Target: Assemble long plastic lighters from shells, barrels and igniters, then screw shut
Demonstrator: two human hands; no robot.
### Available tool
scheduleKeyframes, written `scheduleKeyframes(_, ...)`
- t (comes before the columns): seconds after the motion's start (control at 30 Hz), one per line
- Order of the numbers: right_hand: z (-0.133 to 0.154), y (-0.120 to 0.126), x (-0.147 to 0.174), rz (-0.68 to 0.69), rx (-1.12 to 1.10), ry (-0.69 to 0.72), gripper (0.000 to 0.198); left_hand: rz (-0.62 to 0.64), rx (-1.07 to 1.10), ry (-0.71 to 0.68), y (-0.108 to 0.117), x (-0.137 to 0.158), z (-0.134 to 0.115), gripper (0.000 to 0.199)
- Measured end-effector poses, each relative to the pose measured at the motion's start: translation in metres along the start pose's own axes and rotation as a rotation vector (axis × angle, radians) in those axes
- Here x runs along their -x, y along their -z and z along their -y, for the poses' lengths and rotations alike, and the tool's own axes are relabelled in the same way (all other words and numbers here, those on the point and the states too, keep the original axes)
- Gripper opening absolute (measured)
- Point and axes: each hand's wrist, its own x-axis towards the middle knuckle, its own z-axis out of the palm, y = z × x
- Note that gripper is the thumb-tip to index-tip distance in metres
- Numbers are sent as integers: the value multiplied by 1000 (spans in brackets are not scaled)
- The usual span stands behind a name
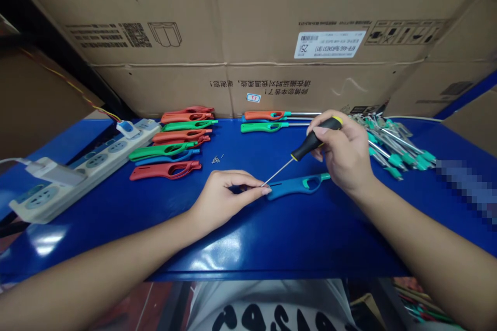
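Note:
My right hand (pixel 345 150) is closed round the black and yellow handle of a screwdriver (pixel 306 147). Its thin shaft slants down to the left, and the tip meets the fingertips of my left hand (pixel 229 194). Thumb and forefinger there are pinched together; whatever sits between them is too small or hidden to name. Just right of that pinch lies a blue lighter (pixel 291 187), flat on the blue table, its teal trigger and collar showing and its front end hidden behind my right hand. Several small screws (pixel 216 159) are scattered beyond my left hand.
Red, green and blue lighter handles (pixel 166 169) lie stacked at left, beside a white power strip (pixel 97 160). Two lighters with metal tubes, one orange (pixel 264 115) and one green (pixel 262 128), lie at the back. Metal tubes with teal ends (pixel 404 150) pile up at right. A cardboard box (pixel 256 20) stands behind.

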Motion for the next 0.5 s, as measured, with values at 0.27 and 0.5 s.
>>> scheduleKeyframes(0.27, 27, 2, 12, 234, 325, 173, 13, 169, -79, 118, -10, 6, -2, 10)
scheduleKeyframes(0.5, 21, -14, 30, 247, 282, 152, 36, 307, -40, 128, -18, 12, -3, 9)
